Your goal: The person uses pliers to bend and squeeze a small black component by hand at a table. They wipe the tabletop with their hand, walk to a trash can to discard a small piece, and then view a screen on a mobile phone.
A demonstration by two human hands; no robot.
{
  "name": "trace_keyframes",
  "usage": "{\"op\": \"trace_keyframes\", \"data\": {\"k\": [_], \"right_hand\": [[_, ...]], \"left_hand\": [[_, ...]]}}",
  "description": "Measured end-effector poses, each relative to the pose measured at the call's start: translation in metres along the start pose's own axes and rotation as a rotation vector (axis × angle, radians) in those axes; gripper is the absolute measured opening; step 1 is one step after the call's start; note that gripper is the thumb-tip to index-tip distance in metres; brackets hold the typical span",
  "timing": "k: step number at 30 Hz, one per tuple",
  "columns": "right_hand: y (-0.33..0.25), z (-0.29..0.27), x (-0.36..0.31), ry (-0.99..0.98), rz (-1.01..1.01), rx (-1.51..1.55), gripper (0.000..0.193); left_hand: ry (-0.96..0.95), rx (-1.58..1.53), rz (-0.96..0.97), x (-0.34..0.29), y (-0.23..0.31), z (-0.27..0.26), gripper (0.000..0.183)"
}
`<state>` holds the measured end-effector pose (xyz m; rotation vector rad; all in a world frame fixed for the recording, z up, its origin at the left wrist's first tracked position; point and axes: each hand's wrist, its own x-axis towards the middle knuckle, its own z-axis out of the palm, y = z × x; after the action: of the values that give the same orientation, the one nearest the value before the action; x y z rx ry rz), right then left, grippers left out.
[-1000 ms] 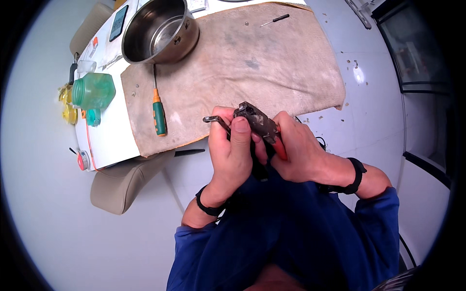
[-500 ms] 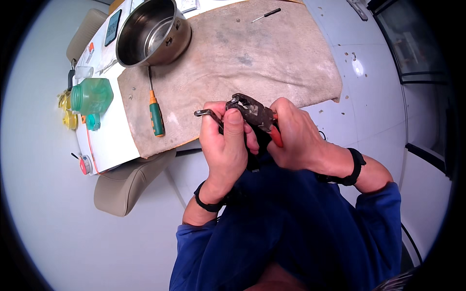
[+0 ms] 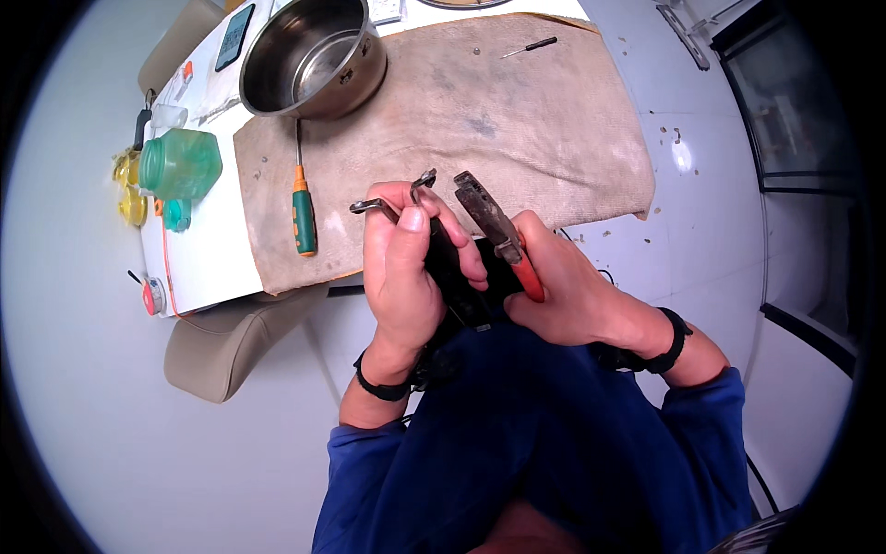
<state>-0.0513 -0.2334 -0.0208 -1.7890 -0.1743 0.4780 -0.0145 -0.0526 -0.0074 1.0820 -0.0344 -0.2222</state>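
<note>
My left hand is closed around a black handle with two bent metal tabs at its far end. One tab sticks out to the left past my fingers, and the other rises above my thumb. My palm and fingers hide part of the handle. In my right hand are worn pliers with red grips, their dark jaws pointing up and left. A small gap separates the jaws from the nearer tab. Both hands are above my lap, in front of the table's near edge.
A brownish cloth covers much of the table. On it lie a green-and-orange screwdriver and a small black screwdriver. A steel pot stands at the far left, near a green jar and a phone. A beige chair is below.
The plier jaws have come off the metal tab and moved to the right of it. My left hand has shifted slightly left with the handle, leaving both tabs in view.
</note>
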Motion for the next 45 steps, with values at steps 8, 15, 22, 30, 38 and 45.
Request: {"op": "trace_keyframes", "data": {"k": [8,15,22,30,38,45], "right_hand": [[0.005,-0.004,0.002,-0.063,-0.015,0.027,0.043],[-0.007,-0.004,0.003,-0.117,-0.073,0.061,0.043],[-0.009,-0.006,0.000,-0.131,-0.065,0.138,0.040],[-0.007,-0.010,-0.001,-0.081,-0.108,0.017,0.042],[0.002,-0.009,0.000,-0.075,-0.104,0.025,0.044],[0.011,-0.009,0.000,-0.080,-0.080,0.051,0.041]], "left_hand": [[-0.046,0.004,-0.005,-0.001,0.004,0.001,0.022],[-0.039,0.047,-0.054,-0.005,0.006,0.001,0.026],[-0.049,0.087,0.004,-0.008,0.003,0.004,0.024],[-0.059,0.245,0.225,-0.010,-0.015,0.003,0.018],[-0.100,0.576,0.471,-0.007,-0.023,-0.003,0.015],[-0.024,0.749,0.583,-0.007,-0.014,-0.001,0.020]]}}
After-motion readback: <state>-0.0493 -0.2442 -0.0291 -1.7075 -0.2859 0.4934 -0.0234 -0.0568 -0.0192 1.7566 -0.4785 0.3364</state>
